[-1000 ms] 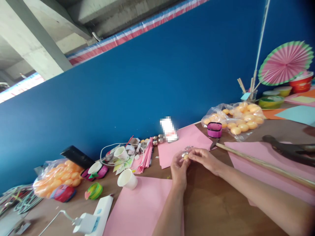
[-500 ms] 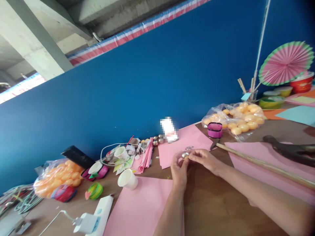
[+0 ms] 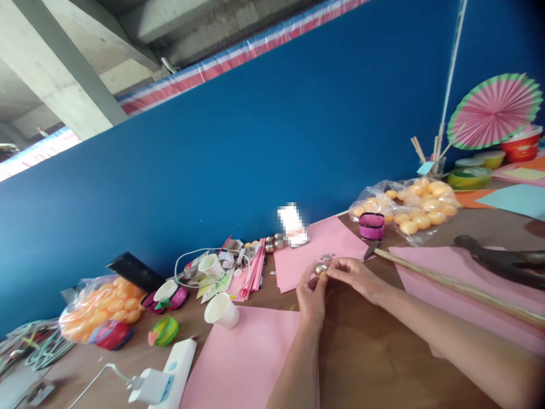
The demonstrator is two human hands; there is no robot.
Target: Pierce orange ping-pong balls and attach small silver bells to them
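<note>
My left hand (image 3: 310, 293) and my right hand (image 3: 355, 275) meet over the brown table (image 3: 374, 352), both pinching a small ball (image 3: 320, 268) that is partly silver and partly orange. The ball sits between the fingertips, just above the near edge of a pink paper sheet (image 3: 317, 245). Tiny silver bits (image 3: 326, 257) lie on that sheet just beyond my fingers.
A bag of orange balls (image 3: 411, 208) and a pink tape roll (image 3: 371, 225) lie at the back right. A long wooden stick (image 3: 460, 288) crosses a pink sheet. A tipped paper cup (image 3: 221, 310), a glue gun (image 3: 164, 378), another ball bag (image 3: 96, 309) and clutter fill the left.
</note>
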